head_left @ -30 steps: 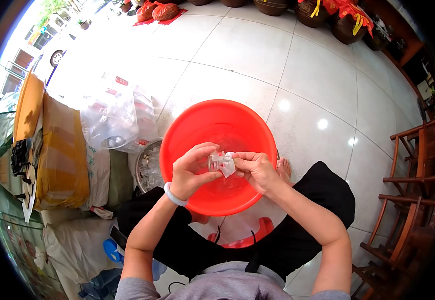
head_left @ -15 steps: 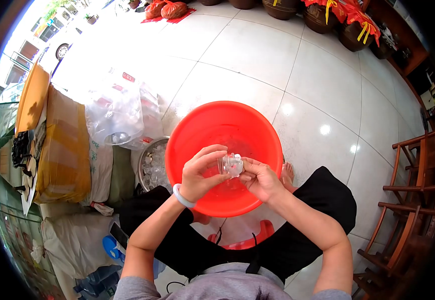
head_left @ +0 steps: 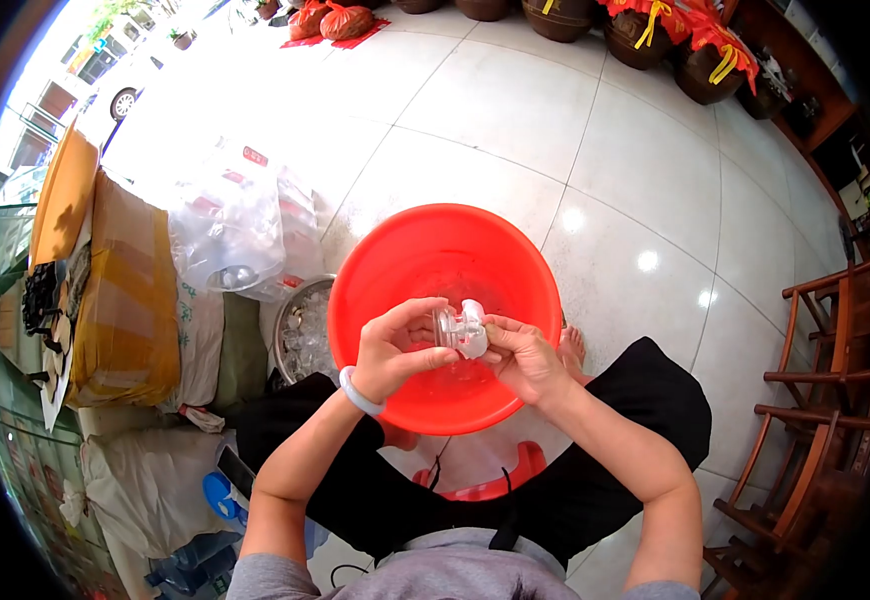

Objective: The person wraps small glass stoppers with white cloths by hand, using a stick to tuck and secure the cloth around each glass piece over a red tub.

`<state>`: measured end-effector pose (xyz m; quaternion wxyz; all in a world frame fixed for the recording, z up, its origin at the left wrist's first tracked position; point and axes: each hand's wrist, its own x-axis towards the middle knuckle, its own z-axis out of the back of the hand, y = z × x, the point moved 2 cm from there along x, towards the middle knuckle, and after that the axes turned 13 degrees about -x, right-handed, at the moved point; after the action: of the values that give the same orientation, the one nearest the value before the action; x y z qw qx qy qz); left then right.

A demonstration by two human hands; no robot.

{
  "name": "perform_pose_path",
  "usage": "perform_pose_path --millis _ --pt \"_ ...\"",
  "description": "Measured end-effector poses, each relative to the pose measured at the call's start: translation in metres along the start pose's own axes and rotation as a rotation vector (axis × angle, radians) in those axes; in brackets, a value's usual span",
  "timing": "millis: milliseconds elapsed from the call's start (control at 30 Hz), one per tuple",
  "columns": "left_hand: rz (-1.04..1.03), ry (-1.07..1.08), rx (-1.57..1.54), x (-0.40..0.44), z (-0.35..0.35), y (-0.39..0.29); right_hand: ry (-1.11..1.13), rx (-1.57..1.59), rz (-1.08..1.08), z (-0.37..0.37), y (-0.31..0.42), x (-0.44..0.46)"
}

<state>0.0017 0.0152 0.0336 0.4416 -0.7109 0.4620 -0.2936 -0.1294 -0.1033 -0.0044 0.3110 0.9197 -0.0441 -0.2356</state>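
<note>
My left hand (head_left: 395, 345) is closed around a small clear cup (head_left: 445, 328), thumb below and fingers above. The cup lies on its side above the red basin (head_left: 405, 250), its mouth toward my right hand (head_left: 525, 358). My right fingers pinch a whitish, crumpled, translucent piece (head_left: 472, 335) at the cup's mouth; whether it is cloth or plastic I cannot make out. Part of it bulges out of the cup. Low in the basin there seems to be some clear material, largely hidden by my hands.
Left of the basin stands a metal bowl (head_left: 305, 335) of clear small pieces. Clear plastic bags (head_left: 235, 230) and a taped carton (head_left: 125, 290) are beside it. Wooden chairs (head_left: 825, 370) stand at the right, dark jars (head_left: 640, 40) at the back.
The whitish piece has shifted and now stands out more from the cup's mouth. Both hands stay over the basin, the left tilted slightly differently.
</note>
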Motion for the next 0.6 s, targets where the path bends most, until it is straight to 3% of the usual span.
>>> perform_pose_path --millis 67,300,467,600 --pt "-0.168 0.033 0.194 0.001 0.0 0.002 -0.05 0.138 -0.038 -0.003 -0.003 -0.003" --pt "-0.268 0.053 0.376 0.003 -0.003 0.003 -0.019 0.229 -0.064 0.004 -0.008 0.0" --pt "-0.316 0.053 0.416 0.005 -0.006 0.004 -0.096 -0.207 0.052 0.0 0.01 0.001" --pt "-0.323 0.05 0.384 0.005 -0.009 0.004 -0.086 -0.225 0.084 0.002 0.01 0.003"
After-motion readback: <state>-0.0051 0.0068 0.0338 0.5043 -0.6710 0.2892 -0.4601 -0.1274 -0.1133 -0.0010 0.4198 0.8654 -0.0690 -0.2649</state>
